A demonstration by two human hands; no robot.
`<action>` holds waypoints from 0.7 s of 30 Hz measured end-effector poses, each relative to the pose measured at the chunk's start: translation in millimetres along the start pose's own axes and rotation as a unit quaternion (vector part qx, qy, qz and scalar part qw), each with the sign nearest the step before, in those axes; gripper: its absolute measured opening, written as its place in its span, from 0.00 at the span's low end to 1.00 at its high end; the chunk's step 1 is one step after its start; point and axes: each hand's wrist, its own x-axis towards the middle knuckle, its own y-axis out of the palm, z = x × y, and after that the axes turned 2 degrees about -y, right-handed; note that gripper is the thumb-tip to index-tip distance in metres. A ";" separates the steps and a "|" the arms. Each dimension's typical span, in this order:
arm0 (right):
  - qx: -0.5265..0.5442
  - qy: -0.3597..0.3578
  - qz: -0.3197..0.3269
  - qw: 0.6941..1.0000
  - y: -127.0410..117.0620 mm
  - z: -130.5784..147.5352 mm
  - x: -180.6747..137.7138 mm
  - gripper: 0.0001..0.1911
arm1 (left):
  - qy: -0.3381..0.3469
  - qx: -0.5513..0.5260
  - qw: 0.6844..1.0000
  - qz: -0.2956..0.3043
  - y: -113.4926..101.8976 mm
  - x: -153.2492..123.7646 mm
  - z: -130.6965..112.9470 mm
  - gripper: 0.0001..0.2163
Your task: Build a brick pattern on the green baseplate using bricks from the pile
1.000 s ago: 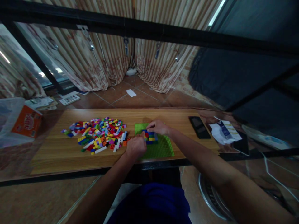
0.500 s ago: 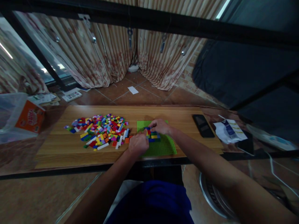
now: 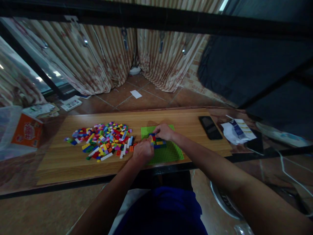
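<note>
A green studded baseplate [image 3: 171, 156] lies on the wooden board, bearing a low build of toy bricks [image 3: 160, 144] in blue, yellow, red and green. At the build's left side is my left hand [image 3: 143, 150], its fingers curled closed against the bricks; the palm hides that edge. From the far right my right hand [image 3: 164, 132] reaches in over the plate. Its thumb and fingers pinch at a blue toy brick [image 3: 152, 134] on the build's upper left corner. The fingertips of both hands nearly meet there and partly cover what they grip.
Loose bricks [image 3: 105, 140] spread in a heap left of the baseplate on the wooden board [image 3: 73, 173]. A black phone [image 3: 210, 127] lies at right, beside a crumpled packet [image 3: 238, 131]. A clear bin [image 3: 9, 130] with an orange label stands far left. A black bar crosses above.
The view has shifted slightly, with the scene tilting a little. Both hands stay at the same spot on the build, with hardly any movement relative to the plate.
</note>
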 end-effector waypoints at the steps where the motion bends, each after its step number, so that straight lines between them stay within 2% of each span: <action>1: 0.002 -0.001 -0.005 1.000 -0.6 1.6 -0.9 0.11 | 0.001 0.000 1.000 -0.004 -0.4 -0.1 0.2 0.22; 8: 0.046 -0.032 -0.047 0.997 -4.9 3.4 -11.1 0.11 | 0.018 -0.015 0.999 -0.028 -8.6 -7.6 3.1 0.21; 12: 0.074 -0.062 -0.120 0.988 -13.7 -1.9 -24.8 0.11 | -0.004 -0.124 0.988 -0.088 -9.2 -16.7 16.3 0.18; 14: 0.095 -0.089 -0.171 0.977 -13.3 -4.3 -39.4 0.11 | -0.030 -0.234 0.965 -0.110 -4.2 -20.5 25.1 0.14; 16: 0.121 -0.130 -0.198 0.964 -4.4 -5.6 -60.5 0.09 | -0.062 -0.361 0.924 -0.109 3.5 -25.1 31.2 0.10; 19: 0.149 -0.180 -0.175 0.957 22.5 -3.2 -99.3 0.09 | -0.086 -0.514 0.851 -0.064 13.3 -35.6 30.5 0.08; 21: 0.149 -0.187 -0.157 0.958 41.3 1.1 -123.5 0.13 | -0.078 -0.570 0.818 -0.021 15.3 -44.1 24.6 0.08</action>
